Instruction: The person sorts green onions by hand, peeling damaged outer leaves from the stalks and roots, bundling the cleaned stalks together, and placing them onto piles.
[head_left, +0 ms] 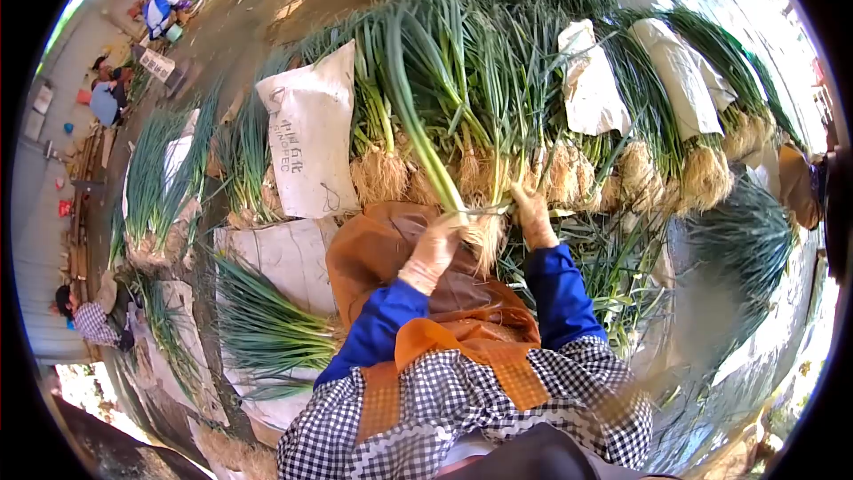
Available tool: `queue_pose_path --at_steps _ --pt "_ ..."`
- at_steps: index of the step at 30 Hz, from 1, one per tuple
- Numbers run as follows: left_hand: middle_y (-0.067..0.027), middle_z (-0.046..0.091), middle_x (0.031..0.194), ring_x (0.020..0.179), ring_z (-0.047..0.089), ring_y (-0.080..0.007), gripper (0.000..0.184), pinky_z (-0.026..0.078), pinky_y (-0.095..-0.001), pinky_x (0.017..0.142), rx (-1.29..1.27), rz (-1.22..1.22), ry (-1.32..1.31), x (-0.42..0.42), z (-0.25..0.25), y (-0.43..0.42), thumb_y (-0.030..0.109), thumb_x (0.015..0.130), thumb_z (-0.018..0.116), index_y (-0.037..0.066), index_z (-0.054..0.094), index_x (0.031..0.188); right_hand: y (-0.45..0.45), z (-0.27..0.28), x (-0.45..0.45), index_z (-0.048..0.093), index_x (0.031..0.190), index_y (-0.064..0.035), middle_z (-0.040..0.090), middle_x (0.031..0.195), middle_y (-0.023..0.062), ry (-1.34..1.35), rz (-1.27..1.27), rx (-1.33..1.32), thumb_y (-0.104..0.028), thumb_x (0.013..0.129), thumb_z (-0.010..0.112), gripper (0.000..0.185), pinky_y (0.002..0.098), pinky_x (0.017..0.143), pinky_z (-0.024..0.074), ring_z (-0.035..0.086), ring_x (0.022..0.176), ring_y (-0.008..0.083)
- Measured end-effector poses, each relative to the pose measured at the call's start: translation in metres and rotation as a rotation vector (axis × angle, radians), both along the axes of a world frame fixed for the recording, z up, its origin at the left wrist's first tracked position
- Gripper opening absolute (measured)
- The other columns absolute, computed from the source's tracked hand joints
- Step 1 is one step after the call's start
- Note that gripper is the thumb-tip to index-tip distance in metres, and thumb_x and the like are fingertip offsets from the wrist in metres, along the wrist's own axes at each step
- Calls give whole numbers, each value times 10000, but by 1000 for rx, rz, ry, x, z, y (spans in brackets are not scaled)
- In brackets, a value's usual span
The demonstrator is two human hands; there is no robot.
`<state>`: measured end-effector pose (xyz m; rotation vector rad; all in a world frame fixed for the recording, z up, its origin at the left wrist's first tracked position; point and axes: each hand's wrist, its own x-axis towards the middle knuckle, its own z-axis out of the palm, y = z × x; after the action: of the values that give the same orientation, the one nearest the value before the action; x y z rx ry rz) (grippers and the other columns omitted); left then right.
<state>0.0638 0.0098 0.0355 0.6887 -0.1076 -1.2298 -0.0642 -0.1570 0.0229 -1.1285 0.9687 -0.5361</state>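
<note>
My left hand (433, 252) is closed around the white base of a green onion (419, 124). Its long leaves slant up and away, and its pale roots (484, 242) hang between my hands. With fingers pinched, my right hand (533, 213) grips a thin strip of leaf or stalk (487, 211) stretched across near the roots. An orange-brown apron (382, 253) covers my lap beneath both hands. Just beyond them lies a heap of green onions (462, 53) with bushy roots facing me.
A white printed sack (311, 138) lies left of the heap, and more white sacks (591, 80) cover bundles at right. Trimmed onions (275, 320) rest on a sack at my left. Loose leaves (622, 289) pile at my right. Other people (160, 11) sit farther off.
</note>
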Motion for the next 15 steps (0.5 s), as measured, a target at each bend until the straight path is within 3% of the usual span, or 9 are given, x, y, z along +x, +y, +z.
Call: queue_pose_path --at_steps 2,3,4,7,8,10,11,13,15 --pt "-54 633 897 884 581 -149 196 502 -313 781 -152 49 33 5 42 14 102 816 598 25 615 996 -21 -19 -14 628 823 -49 575 685 0 19 -191 45 -286 852 562 248 259 557 371 460 606 97" --pt "-49 634 869 851 571 -128 214 524 -296 636 -43 25 51 11 59 21 125 818 613 29 608 1009 -38 -48 -23 634 812 -51 608 727 38 37 -178 -82 -301 861 541 271 281 584 406 525 637 140" --pt "-43 629 865 828 579 -123 201 509 -259 654 23 -14 10 20 58 18 112 830 598 30 604 1013 -47 -67 -32 625 864 -64 620 749 62 191 -120 -347 -334 868 535 284 293 604 427 556 672 159" --pt "-16 613 846 747 558 -68 226 448 -141 580 222 -82 -273 17 27 14 110 862 570 28 585 1072 -36 -33 -31 564 1050 -116 641 806 125 869 19 -791 -446 879 503 377 318 632 482 622 736 193" --pt "-1 598 876 714 531 -52 277 429 -133 564 179 -32 -173 4 34 3 97 873 555 33 553 1142 -20 10 -26 510 1139 -157 652 831 113 864 -10 -818 -453 879 499 394 314 613 498 629 701 195" --pt "-26 601 966 798 539 -71 310 441 -170 699 111 -45 -225 -7 9 1 155 892 530 15 537 1169 2 30 -11 561 1105 -133 663 884 82 290 102 -552 -384 866 562 346 276 687 514 633 751 168" --pt "-49 610 992 842 551 -97 321 447 -199 787 116 -43 -334 -15 7 -1 184 894 532 9 538 1163 26 33 5 586 1068 -57 661 927 97 -66 94 -173 -379 861 575 383 258 778 493 616 846 150" --pt "-41 605 969 880 544 -111 285 409 -211 831 254 -24 -371 -30 15 -4 163 886 536 -10 569 1110 42 30 20 607 1010 -9 655 944 108 230 302 -369 -367 856 590 390 251 806 469 590 904 146" --pt "-40 612 961 862 553 -109 221 432 -215 795 340 43 -421 -30 11 -4 113 867 555 -5 602 1048 45 28 32 624 914 -18 595 737 20 -161 466 -8 -307 859 583 298 214 556 421 516 613 94"
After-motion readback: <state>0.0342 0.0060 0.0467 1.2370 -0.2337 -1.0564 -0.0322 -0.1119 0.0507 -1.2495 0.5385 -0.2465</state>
